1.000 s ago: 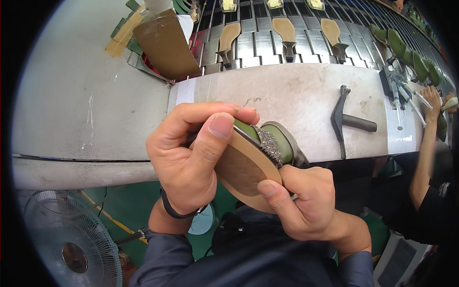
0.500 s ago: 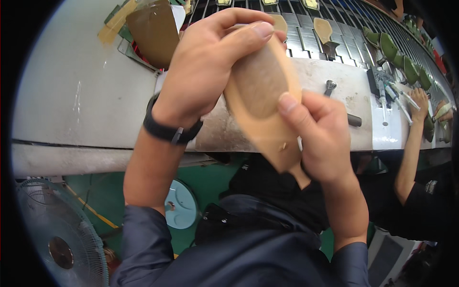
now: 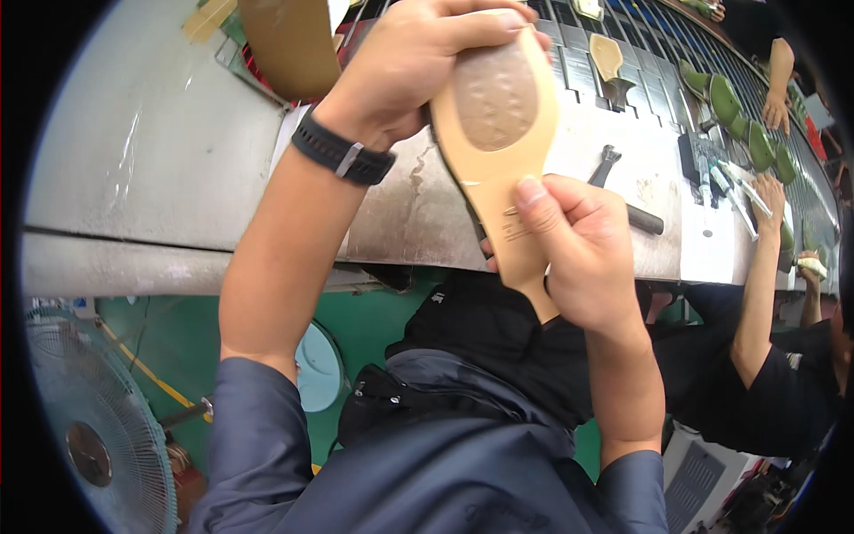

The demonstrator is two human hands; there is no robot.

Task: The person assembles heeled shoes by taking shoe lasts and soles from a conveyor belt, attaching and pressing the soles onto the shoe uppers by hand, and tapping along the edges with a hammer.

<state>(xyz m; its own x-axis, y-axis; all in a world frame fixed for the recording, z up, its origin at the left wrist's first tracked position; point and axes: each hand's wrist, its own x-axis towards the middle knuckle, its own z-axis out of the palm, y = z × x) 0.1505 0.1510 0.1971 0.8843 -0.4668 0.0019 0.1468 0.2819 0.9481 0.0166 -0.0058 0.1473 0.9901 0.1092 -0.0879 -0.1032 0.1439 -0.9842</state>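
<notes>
Between my two hands is a tan shoe insole with a bumpy, see-through grey pad at its wide end. A dark edge shows along its left side. My left hand wraps around the wide end, its thumb lying across the tip; a black wristband is on that wrist. Lower down, my right hand pinches the narrower heel part, thumb on top and fingers beneath. The insole is tilted over the bench's front edge, and its underside is hidden from view.
A metal-headed tool and a dark handle lie on the bench. Syringes lie at the right, beside a co-worker's hand. Green shoes and another insole sit on the slatted conveyor. A fan stands lower left.
The insole has moved up and slightly turned, its pad now showing more clearly. Both my hands keep hold of it; my left hand has risen. Another person's hand has appeared at the far right.
</notes>
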